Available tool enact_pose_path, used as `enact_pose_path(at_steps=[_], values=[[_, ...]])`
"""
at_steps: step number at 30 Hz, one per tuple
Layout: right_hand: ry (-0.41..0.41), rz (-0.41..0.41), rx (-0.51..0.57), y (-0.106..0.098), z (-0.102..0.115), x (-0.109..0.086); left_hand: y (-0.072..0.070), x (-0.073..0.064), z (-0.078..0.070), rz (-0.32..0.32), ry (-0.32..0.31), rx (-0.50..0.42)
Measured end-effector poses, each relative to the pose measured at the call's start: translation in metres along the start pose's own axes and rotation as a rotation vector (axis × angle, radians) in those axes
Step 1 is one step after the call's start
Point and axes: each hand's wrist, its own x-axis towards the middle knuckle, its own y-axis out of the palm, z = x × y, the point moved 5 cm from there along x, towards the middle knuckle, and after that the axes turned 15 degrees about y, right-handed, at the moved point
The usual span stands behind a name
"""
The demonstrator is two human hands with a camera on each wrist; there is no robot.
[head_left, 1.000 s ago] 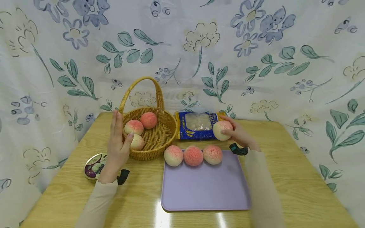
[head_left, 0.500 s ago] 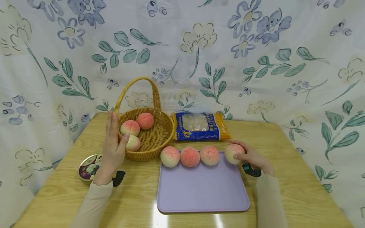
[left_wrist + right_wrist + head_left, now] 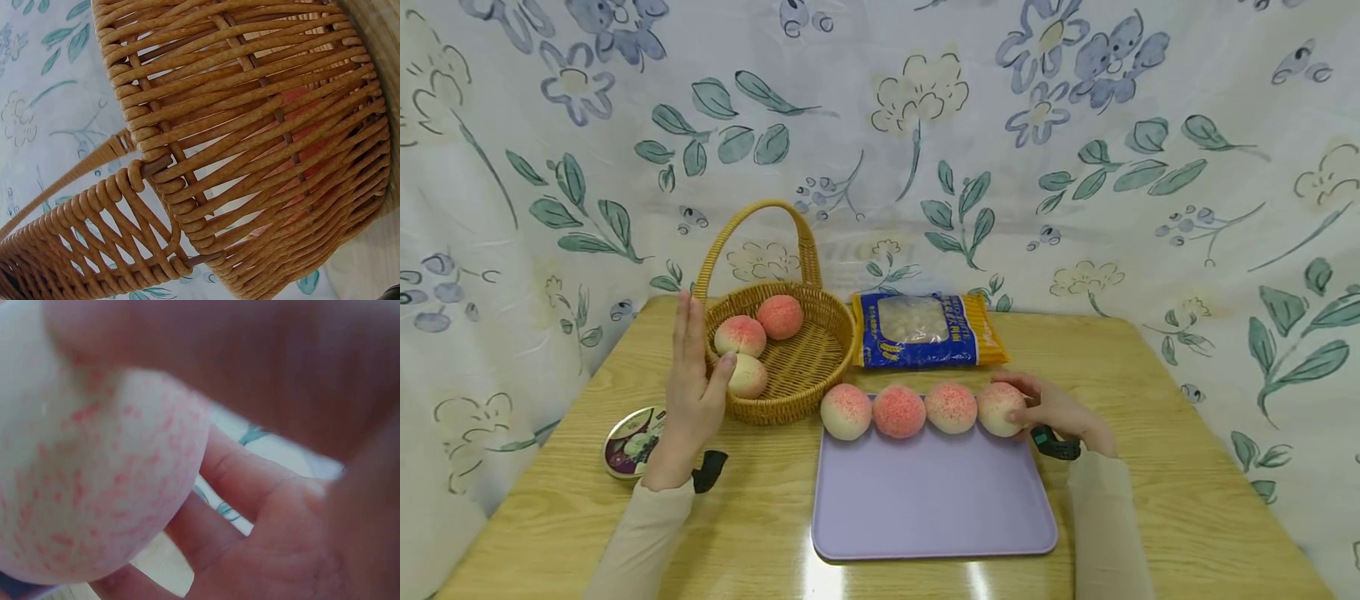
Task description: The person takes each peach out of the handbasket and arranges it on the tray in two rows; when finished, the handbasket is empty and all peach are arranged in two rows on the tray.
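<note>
My right hand holds a pink-and-cream toy peach between thumb and fingers at the tray's far right corner. In the right wrist view, the thumb lies over this peach and the fingers are around its other side. Three more peaches line the far edge of the purple tray: one at the left, a redder peach and a speckled peach. My left hand is upright with straight fingers at the left side of the wicker basket; contact is unclear.
Three peaches lie inside the basket, including a red peach. A blue-and-yellow food packet lies behind the tray. An oval tin sits left of my left forearm. A floral cloth hangs behind the wooden table.
My right hand has brought its peach from above the packet down to the tray's far right corner, then slid it left against the row. The left hand stays by the basket.
</note>
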Motion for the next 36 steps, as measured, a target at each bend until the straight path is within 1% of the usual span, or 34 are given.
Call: enact_pose_path(at_steps=[3, 5, 8, 12, 15, 18, 21, 24, 28, 30, 34, 36], values=[[-0.06, -0.005, -0.012, 0.0, 0.001, -0.001, 0.0, 0.0, 0.0, 0.002, -0.007, 0.003], [-0.108, -0.022, -0.025, 0.0, 0.003, -0.003, 0.0, -0.001, 0.001, 0.007, -0.01, 0.007], [-0.137, -0.054, -0.01, 0.001, 0.007, -0.006, 0.001, -0.002, 0.002, 0.017, -0.01, 0.016], [-0.106, -0.109, 0.03, -0.001, 0.009, -0.006, 0.001, -0.001, 0.002, 0.013, 0.0, 0.018], [-0.07, -0.136, 0.014, -0.001, 0.01, -0.006, 0.002, -0.001, 0.0, 0.008, 0.004, 0.015], [-0.045, -0.138, -0.024, -0.001, 0.011, -0.008, 0.001, 0.0, -0.001, 0.009, 0.007, 0.017], [-0.047, -0.134, -0.056, -0.001, 0.013, -0.011, 0.001, 0.001, -0.002, 0.007, 0.014, 0.015], [-0.043, -0.137, -0.077, -0.002, 0.013, -0.015, 0.001, 0.002, -0.001, 0.008, 0.017, 0.012], [-0.013, -0.139, -0.096, -0.002, 0.011, -0.016, 0.001, 0.001, 0.0, 0.015, 0.008, 0.017], [-0.024, -0.139, -0.109, -0.001, 0.01, -0.015, 0.001, 0.0, 0.001, 0.014, 0.005, 0.018], [-0.091, -0.167, -0.186, 0.0, 0.01, -0.013, 0.001, -0.001, 0.001, 0.012, 0.005, 0.02], [-0.098, -0.184, -0.213, -0.001, 0.011, -0.013, 0.001, -0.001, 0.001, 0.01, 0.007, 0.019]])
